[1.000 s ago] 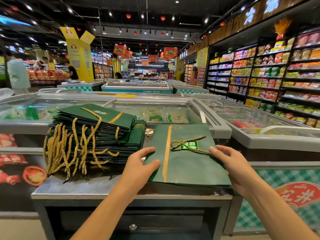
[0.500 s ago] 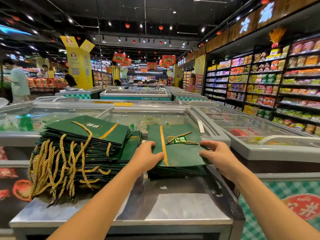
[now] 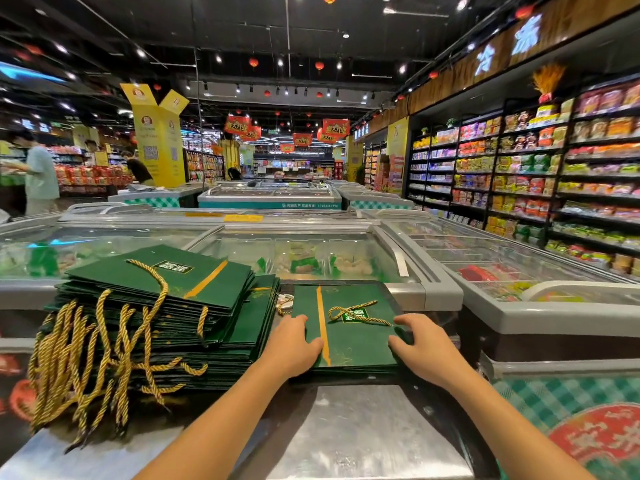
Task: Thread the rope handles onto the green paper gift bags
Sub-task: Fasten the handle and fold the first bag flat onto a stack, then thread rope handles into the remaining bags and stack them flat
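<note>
- Two bare hands are in view. The left hand (image 3: pixel 294 342) grips the left edge of the right pile (image 3: pixel 360 344) of green bags, thumb on top. The right hand (image 3: pixel 420 348) grips its right edge, fingers (image 3: pixel 403 322) curled.
- Two piles of flat green bags lie on the steel bench (image 3: pixel 363 431). The left pile (image 3: pixel 162 296) is taller.
- One loose gold rope (image 3: pixel 356 315) lies on the right pile; one small coil (image 3: pixel 284 304) sits between the piles.
- Gold handles (image 3: pixel 79 362) hang off the left pile, too tangled to count.
</note>
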